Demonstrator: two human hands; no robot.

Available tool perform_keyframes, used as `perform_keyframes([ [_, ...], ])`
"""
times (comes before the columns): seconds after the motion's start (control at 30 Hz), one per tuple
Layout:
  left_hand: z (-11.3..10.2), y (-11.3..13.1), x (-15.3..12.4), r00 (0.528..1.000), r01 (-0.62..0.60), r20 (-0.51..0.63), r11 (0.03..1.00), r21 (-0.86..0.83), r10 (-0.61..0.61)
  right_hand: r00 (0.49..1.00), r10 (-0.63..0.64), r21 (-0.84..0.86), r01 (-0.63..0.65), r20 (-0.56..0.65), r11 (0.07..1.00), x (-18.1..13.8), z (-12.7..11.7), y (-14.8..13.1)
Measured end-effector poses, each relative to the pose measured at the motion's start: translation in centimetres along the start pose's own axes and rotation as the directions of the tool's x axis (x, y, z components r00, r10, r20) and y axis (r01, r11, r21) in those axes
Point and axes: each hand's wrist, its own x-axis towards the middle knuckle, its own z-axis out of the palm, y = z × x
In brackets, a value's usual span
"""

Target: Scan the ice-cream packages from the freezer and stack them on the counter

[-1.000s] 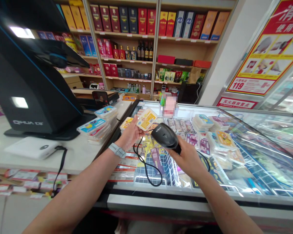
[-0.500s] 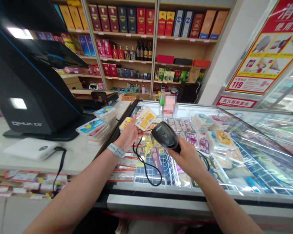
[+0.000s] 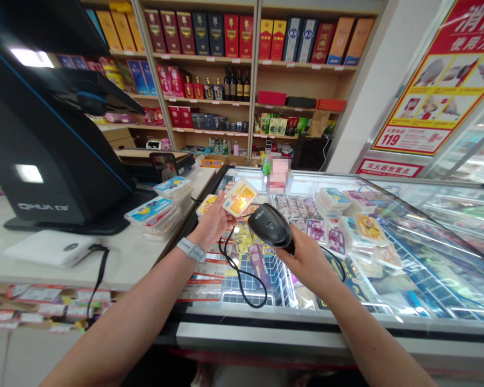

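Note:
My left hand (image 3: 213, 221), with a grey band on its wrist, grips a clear plastic box with a yellow label (image 3: 240, 198), tilted above the glass-topped freezer (image 3: 306, 312). Another yellow-labelled box (image 3: 206, 204) shows just behind that hand; whether the fingers touch it I cannot tell. My right hand (image 3: 306, 260) is wrapped round a black barcode scanner (image 3: 269, 226), its front end close to the held box and pointing toward it. A black cable (image 3: 242, 287) loops down between the two hands. A bright glow lies on the yellow label.
Blue-labelled boxes (image 3: 151, 209) are stacked on the counter (image 3: 125, 263) beside a black checkout terminal (image 3: 56, 140) and a white device (image 3: 54, 247). More boxes (image 3: 365, 231) sit on the freezer's right side. A phone (image 3: 163, 166) stands behind the counter stack.
The scanner in my right hand has shifted slightly left, nearer the box. The label on the held box now glows brighter. My left hand has hardly moved.

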Motion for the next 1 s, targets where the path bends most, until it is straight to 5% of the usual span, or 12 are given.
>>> perform_keyframes([
  [0.37,0.9,0.9,-0.5,1.0,-0.008,-0.015,1.0,0.001,0.008,0.999,-0.018,0.033,0.019,-0.045,0.999,0.0,0.0,0.0],
  [0.47,0.5,2.6,-0.8,0.991,-0.116,-0.067,0.992,0.053,0.119,0.998,-0.014,0.011,0.015,-0.06,1.0,0.1,0.0,0.1],
  [0.53,-0.2,4.0,-1.1,0.958,-0.219,-0.129,0.944,0.245,0.255,0.998,-0.017,0.008,0.017,-0.055,1.0,0.1,0.1,0.2],
  [0.6,-1.0,5.2,-1.5,0.889,-0.247,-0.182,0.775,0.582,0.42,0.998,-0.024,0.014,0.025,-0.053,1.0,0.0,0.2,0.4],
  [0.67,-1.7,6.1,-1.9,0.795,-0.115,-0.188,0.448,0.887,0.577,0.998,-0.031,0.017,0.032,-0.058,0.999,0.0,0.2,0.4],
  [0.77,-2.0,6.2,-2.4,0.716,0.17,-0.115,-0.013,0.985,0.688,0.998,-0.024,0.024,0.025,-0.06,0.999,-0.1,0.2,0.4],
  [0.87,-1.6,5.4,-2.4,0.745,0.296,-0.074,-0.229,0.927,0.663,0.998,-0.019,0.042,0.022,-0.062,0.999,-0.1,0.1,0.4],
  [1.0,-1.4,3.9,-2.0,0.807,0.332,-0.084,-0.331,0.883,0.585,0.997,-0.023,0.056,0.027,-0.074,0.998,0.0,0.0,0.4],
])
